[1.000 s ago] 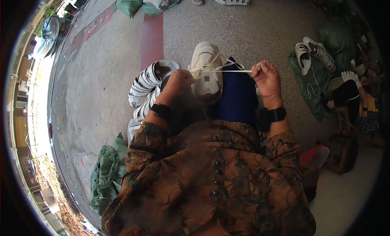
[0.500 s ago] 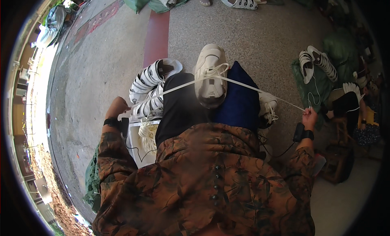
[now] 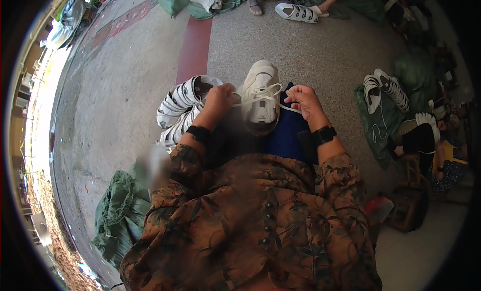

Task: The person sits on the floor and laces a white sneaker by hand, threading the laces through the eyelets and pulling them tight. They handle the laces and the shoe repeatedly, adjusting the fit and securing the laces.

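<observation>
A white and cream sneaker [image 3: 261, 85] rests toe-outward between my knees, over dark trousers and blue cloth [image 3: 283, 135]. Its white shoelace [image 3: 263, 94] crosses the tongue, with one end running to each side. My left hand [image 3: 219, 103] is closed beside the shoe, fingers curled on the left lace end. To the shoe's right, my right hand [image 3: 304, 101] has bent fingers, and the other lace end runs into it. The exact grip of the right fingers is partly hidden. Both hands sit close to the shoe, their wrists in dark bands.
Nested white-and-black shoe uppers [image 3: 181, 103] lie by my left knee. A green sack [image 3: 120, 211] slumps at my left. On the right, more uppers [image 3: 386, 88] rest on green cloth, near a seated person [image 3: 436, 140] and a wooden stool [image 3: 408, 208]. Another person's hand touches an upper [image 3: 296, 13] ahead.
Both hands have come inward from wide apart to either side of the sneaker. The lace, stretched taut before, now hangs in short slack lengths.
</observation>
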{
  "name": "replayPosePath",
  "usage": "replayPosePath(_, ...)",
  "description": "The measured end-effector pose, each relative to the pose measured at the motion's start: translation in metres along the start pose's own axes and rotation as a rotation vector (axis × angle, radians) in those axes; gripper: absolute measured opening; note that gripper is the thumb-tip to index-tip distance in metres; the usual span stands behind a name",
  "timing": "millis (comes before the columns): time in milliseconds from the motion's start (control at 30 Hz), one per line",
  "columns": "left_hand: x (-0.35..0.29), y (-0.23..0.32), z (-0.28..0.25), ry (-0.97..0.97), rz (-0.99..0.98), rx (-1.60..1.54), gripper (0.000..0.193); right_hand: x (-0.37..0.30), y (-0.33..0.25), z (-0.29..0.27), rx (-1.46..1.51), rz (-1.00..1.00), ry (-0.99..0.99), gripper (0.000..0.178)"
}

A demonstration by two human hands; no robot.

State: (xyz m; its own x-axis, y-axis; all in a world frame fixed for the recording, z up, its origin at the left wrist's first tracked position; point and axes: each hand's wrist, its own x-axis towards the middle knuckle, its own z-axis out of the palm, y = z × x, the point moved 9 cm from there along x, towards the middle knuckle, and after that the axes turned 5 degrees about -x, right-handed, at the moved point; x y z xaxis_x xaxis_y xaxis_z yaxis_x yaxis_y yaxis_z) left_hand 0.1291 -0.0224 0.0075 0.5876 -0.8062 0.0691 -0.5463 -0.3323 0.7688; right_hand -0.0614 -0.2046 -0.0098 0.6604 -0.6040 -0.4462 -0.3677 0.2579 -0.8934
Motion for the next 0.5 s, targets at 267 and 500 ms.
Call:
replayPosePath(267,0.003,0.02,0.037,0.019,-0.095,-0.452,0.019,0.031,0.013,0.039,0.337,-0.026,-0.153,0.007)
replayPosePath(500,0.01,0.027,0.046,-0.063,0.104,-0.304,0.017,0.021,0.015,0.04,0.303,-0.065,-0.15,0.015)
